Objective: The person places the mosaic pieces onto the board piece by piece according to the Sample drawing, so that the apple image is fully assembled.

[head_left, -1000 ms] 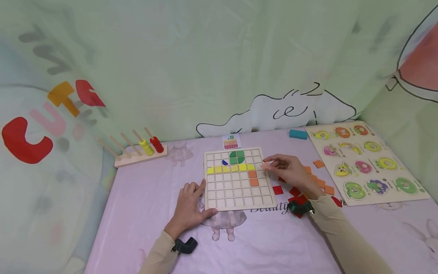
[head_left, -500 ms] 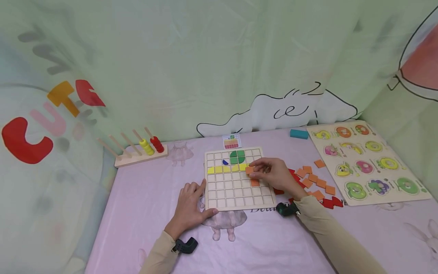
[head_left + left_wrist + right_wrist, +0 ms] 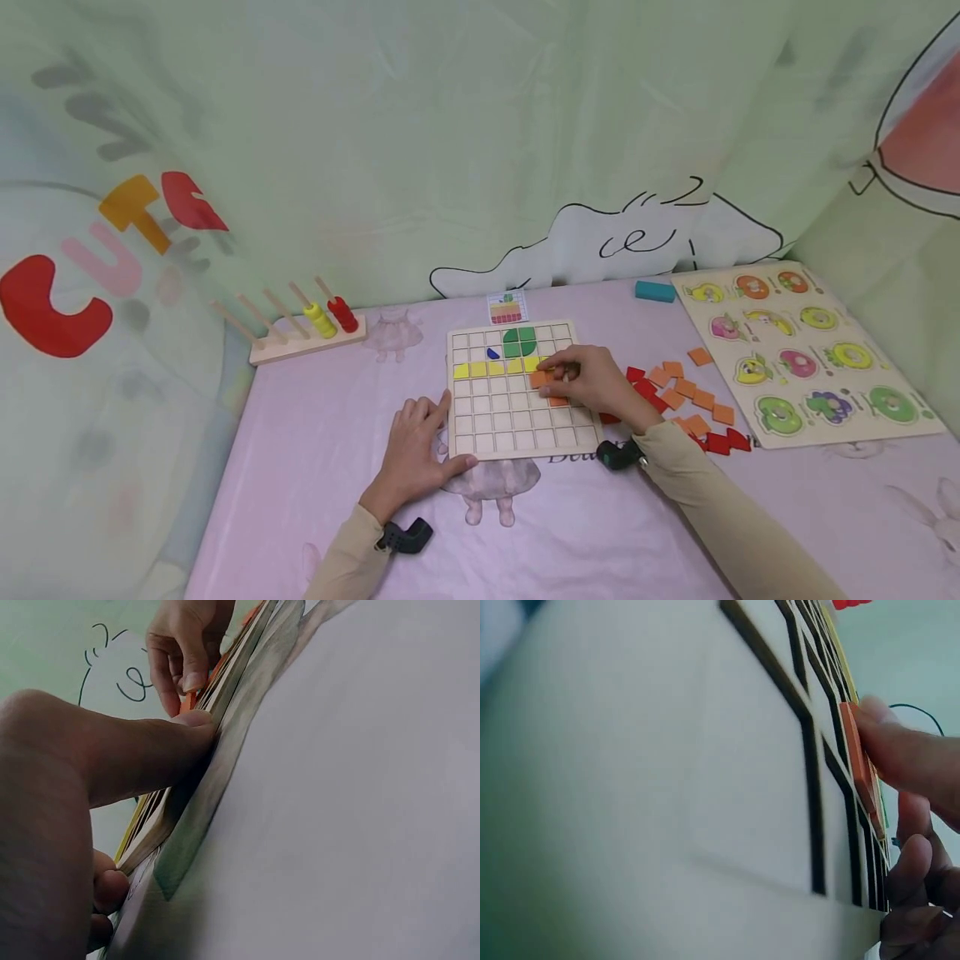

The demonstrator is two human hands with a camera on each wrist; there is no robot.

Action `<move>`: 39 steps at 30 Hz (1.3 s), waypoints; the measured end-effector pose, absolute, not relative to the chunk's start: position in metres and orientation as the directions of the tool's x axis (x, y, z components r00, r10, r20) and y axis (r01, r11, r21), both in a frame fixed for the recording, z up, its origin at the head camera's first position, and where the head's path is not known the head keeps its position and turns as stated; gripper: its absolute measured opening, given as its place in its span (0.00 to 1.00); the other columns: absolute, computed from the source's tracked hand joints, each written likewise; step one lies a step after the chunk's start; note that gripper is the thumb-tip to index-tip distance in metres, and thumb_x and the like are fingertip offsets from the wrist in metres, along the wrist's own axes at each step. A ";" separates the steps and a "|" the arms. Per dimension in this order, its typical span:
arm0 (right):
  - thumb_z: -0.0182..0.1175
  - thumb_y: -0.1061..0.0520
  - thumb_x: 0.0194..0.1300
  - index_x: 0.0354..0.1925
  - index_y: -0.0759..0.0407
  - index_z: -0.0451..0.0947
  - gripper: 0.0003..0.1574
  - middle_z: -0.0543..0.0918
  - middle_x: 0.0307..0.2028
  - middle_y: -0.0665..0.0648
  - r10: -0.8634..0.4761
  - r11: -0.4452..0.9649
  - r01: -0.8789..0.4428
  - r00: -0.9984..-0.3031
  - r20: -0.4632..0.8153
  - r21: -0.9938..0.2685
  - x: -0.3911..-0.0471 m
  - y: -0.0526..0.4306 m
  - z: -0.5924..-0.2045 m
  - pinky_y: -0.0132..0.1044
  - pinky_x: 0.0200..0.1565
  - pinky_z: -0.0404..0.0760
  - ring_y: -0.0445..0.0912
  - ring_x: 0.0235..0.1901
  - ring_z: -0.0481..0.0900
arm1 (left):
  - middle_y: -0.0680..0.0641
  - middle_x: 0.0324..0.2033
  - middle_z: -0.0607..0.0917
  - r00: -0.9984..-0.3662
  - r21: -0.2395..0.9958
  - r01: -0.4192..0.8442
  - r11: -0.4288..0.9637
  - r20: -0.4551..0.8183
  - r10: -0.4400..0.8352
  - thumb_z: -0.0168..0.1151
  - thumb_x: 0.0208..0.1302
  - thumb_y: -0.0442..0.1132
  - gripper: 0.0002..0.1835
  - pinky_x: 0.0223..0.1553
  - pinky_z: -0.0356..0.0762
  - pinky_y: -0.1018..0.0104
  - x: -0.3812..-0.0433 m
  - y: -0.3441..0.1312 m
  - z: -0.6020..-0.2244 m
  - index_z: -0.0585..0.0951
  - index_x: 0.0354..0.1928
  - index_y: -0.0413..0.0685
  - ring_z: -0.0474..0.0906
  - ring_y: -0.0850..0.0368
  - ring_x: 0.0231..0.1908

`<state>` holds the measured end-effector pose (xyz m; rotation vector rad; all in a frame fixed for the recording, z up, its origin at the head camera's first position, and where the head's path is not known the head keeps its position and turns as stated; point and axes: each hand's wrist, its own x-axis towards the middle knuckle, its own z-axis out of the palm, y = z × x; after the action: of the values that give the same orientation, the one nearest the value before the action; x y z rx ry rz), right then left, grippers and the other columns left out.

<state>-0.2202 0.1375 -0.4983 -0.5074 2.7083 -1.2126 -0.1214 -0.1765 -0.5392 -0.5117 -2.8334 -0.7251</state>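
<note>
Orange square tile [image 3: 537, 381] pinched in right hand [image 3: 595, 379]; left hand [image 3: 412, 448] touches wooden gridded board [image 3: 501, 422].

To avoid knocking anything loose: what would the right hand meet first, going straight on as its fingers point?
Probably the yellow tiles on the board: in the head view, the right hand, pinching an orange tile, points leftward at them. Its height above them is unclear, so it might pass over.

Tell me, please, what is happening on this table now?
A person is working on a grid board. The right hand pinches an orange tile at the board, near the yellow pieces. The left hand touches the board's left and near edges. Loose orange tiles and red tiles lie to the right.
</note>
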 end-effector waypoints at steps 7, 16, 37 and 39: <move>0.78 0.57 0.61 0.47 0.62 0.91 0.16 0.83 0.32 0.53 -0.355 0.625 -0.260 -0.934 0.029 -0.736 -0.219 0.137 -0.494 0.31 0.35 0.74 0.46 0.32 0.76 | 0.53 0.36 0.69 -0.928 0.430 0.366 0.825 0.239 0.287 0.75 0.50 0.66 0.57 0.45 0.59 0.62 -0.121 -0.177 -0.539 0.71 0.76 0.36 0.59 0.57 0.40; 0.76 0.56 0.64 0.44 0.59 0.92 0.11 0.85 0.34 0.54 -0.336 0.649 -0.237 -0.942 0.007 -0.723 -0.221 0.133 -0.496 0.32 0.35 0.74 0.46 0.35 0.75 | 0.52 0.37 0.69 -0.930 0.450 0.361 0.817 0.234 0.282 0.77 0.50 0.64 0.57 0.46 0.59 0.60 -0.123 -0.177 -0.534 0.71 0.76 0.36 0.59 0.55 0.40; 0.72 0.51 0.69 0.60 0.59 0.85 0.25 0.84 0.44 0.60 -0.232 0.744 -0.144 -0.971 -0.050 -0.652 -0.215 0.259 -0.474 0.32 0.34 0.82 0.53 0.43 0.78 | 0.52 0.38 0.71 -0.932 0.447 0.355 0.821 0.240 0.272 0.76 0.50 0.65 0.57 0.46 0.60 0.60 -0.119 -0.176 -0.536 0.71 0.76 0.37 0.60 0.57 0.41; 0.73 0.52 0.68 0.60 0.61 0.85 0.25 0.85 0.46 0.63 -0.235 0.765 -0.151 -0.971 -0.053 -0.626 -0.215 0.272 -0.474 0.32 0.36 0.81 0.55 0.44 0.80 | 0.52 0.38 0.72 -0.932 0.445 0.355 0.822 0.238 0.273 0.76 0.50 0.65 0.57 0.46 0.60 0.60 -0.119 -0.176 -0.536 0.71 0.76 0.37 0.60 0.56 0.41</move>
<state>-0.2152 0.2720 -0.4739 -0.3107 2.8307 -0.9865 -0.1193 -0.1758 -0.5361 -0.4933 -2.8408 -0.7410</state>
